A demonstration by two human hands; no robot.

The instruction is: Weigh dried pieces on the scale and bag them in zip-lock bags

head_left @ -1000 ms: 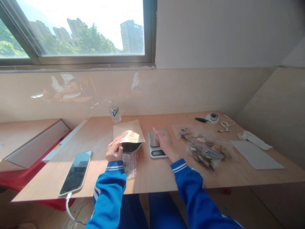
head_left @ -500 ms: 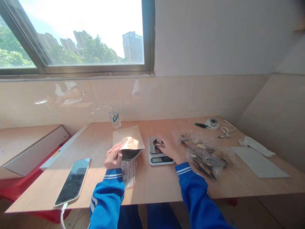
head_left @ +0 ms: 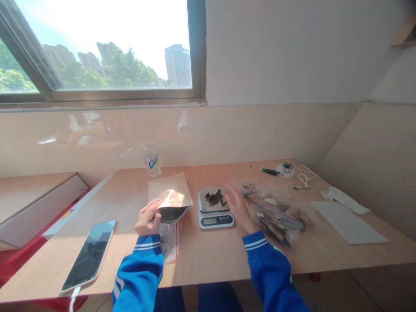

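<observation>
Phone [head_left: 89, 255]: near left; cable plugged into its near end.
Left hand [head_left: 147, 220]: mine; fingers over the brown pouch [head_left: 170, 194], thumb at its open mouth, clamped on that edge; clear bags [head_left: 170, 243] just on the near side.
Scale [head_left: 216, 222]: mid-table, right of the pouch; dark dried pieces [head_left: 213, 198] lie on its plate.
Right hand [head_left: 239, 209]: mine; blurred at the plate's right edge; cannot tell whether my fingertips are apart or together.
Filled bags [head_left: 279, 216]: heaped right of that hand.
</observation>
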